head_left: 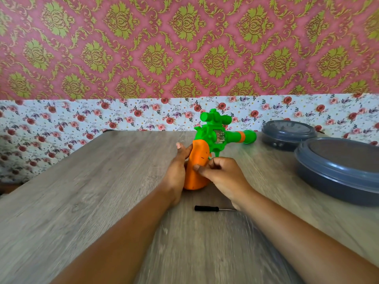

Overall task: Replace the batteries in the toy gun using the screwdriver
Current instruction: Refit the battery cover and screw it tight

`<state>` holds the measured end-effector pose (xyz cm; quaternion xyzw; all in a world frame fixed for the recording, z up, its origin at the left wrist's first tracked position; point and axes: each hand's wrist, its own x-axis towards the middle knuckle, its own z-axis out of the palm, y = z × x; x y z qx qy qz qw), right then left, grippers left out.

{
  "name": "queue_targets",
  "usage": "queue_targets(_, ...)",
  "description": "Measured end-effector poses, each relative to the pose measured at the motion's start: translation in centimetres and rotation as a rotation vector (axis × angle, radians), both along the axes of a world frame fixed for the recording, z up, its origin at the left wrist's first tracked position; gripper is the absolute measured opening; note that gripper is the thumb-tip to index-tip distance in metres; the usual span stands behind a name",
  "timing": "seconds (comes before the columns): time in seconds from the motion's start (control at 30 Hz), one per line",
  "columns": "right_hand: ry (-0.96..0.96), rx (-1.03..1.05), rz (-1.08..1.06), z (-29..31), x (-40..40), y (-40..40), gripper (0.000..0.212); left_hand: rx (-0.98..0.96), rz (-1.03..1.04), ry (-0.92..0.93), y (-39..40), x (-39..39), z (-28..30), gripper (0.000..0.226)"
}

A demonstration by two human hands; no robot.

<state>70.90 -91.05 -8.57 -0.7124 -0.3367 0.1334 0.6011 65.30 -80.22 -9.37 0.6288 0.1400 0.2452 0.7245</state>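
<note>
Evidently the work is at the orange handle (195, 169) of the toy gun (213, 138), which stands near the middle of the wooden table (92, 181) with its green barrel (246, 136) pointing toward three o'clock. At nine o'clock of the handle, the left hand (176, 171) lies against its side with fingers fairly straight, steadying it, not wrapping it. At three o'clock of the handle, the right hand (221, 173) has its grip curled, thumb and fingertips pinching at the handle's face; whether a screw or the edge of a battery cover sits between them is too small to tell. My judgement is that the cover is being worked by hand, since the screwdriver (213, 208) lies unheld on the table at six o'clock of the gun, just beside the right wrist. To do this well, the left hand should brace the handle firmly so the gun does not tip, and any loose screw should be set somewhere it cannot roll off. Further toward three o'clock sit two round grey containers, the far container (287, 136) and the near container (338, 171), both lidded, so their contents are hidden, and no batteries are visible anywhere.
</note>
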Motion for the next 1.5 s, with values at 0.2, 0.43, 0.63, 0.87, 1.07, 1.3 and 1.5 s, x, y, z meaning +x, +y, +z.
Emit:
queue_targets(0.2, -0.262, -0.31, 0.315, 3.6, 0.7, -2.6, 0.018, -0.095, -0.004, -0.019, 0.7, -0.2, 0.0, 0.051)
queue_targets(0.43, -0.591, -0.877, 0.521, 4.2, -1.1, -3.0, 0.017, -0.147, -0.019, -0.057, 0.8, -0.2, 0.0, 0.061)
queue_targets(0.63, -0.525, -0.479, 0.393, 4.5, -0.5, -3.0, 0.021, -0.178, -0.014, -0.029, 1.0, -0.1, 0.0, 0.059)
queue_targets(0.87, -0.47, 0.089, 0.157, 4.8, -0.6, -2.5, 0.01, -0.16, 0.003, -0.013, 1.0, 0.1, 0.0, 0.069)
queue_targets(1.07, -0.653, 0.079, 0.085, 4.3, -0.5, -2.7, 0.012, -0.165, -0.005, -0.018, 1.0, -0.1, -0.1, 0.067)
queue_targets(1.3, -0.653, 0.076, 0.075, 4.1, -0.4, -2.5, 0.01, -0.161, 0.008, -0.03, 0.9, -0.1, 0.0, 0.062)
queue_targets(1.5, -0.662, 0.08, 0.08, 3.9, -0.5, -2.4, 0.012, -0.15, 0.024, -0.006, 1.0, -0.2, -0.1, 0.065)
